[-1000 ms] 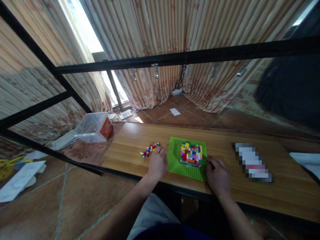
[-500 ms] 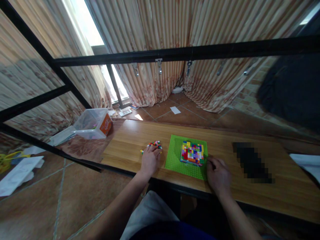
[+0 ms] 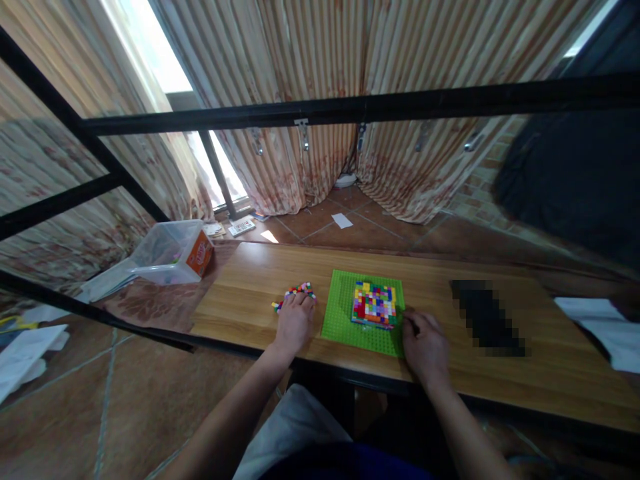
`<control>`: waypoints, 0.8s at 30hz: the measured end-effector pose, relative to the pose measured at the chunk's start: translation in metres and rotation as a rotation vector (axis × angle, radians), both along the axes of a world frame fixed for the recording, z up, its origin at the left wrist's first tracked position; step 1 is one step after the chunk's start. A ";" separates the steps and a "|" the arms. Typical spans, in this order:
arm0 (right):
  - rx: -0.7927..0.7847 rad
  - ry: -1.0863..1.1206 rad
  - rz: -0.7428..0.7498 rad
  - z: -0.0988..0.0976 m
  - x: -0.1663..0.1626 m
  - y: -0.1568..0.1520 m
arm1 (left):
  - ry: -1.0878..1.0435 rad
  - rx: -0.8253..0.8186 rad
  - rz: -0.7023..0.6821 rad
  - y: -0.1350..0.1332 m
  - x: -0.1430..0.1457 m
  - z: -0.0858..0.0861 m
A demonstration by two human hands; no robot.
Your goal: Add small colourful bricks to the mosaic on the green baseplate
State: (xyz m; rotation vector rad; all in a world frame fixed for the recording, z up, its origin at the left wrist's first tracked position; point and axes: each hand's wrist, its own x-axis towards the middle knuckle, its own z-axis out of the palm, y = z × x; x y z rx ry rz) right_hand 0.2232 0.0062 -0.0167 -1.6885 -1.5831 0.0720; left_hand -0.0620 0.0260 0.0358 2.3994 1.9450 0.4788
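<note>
My left hand [image 3: 294,323] rests over a small pile of loose coloured bricks [image 3: 303,288], fingers stretched out on its near side and covering part of it. On a green baseplate [image 3: 337,313] stands a low block of many-coloured small bricks [image 3: 375,305], packed closely together. At the right edge of that baseplate is my right hand [image 3: 426,343], with its fingers curled in and the thumb near the index finger. Whatever may be between those fingertips is too small to make out.
The wooden table [image 3: 245,293] carries a pixelated dark object [image 3: 490,317] on its right. Beyond its left end a clear plastic bin [image 3: 173,253] sits on the floor. A black metal bar [image 3: 225,117] crosses in front of the curtains. White papers [image 3: 595,323] lie at far right.
The whole view has shifted, so the table and its things appear further left. My left hand's fingers lie flatter over the loose bricks, and more bricks show on its left. My right hand stays by the baseplate.
</note>
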 end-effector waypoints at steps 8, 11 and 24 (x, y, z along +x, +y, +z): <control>-0.013 0.012 -0.004 0.001 -0.001 0.000 | -0.255 -0.062 -0.053 0.003 0.033 0.023; -0.022 0.007 -0.008 0.000 -0.001 0.001 | -0.338 -0.032 -0.193 0.011 0.054 0.034; 0.000 0.026 0.029 0.000 -0.001 0.002 | 0.007 -0.055 -0.371 0.040 0.108 0.042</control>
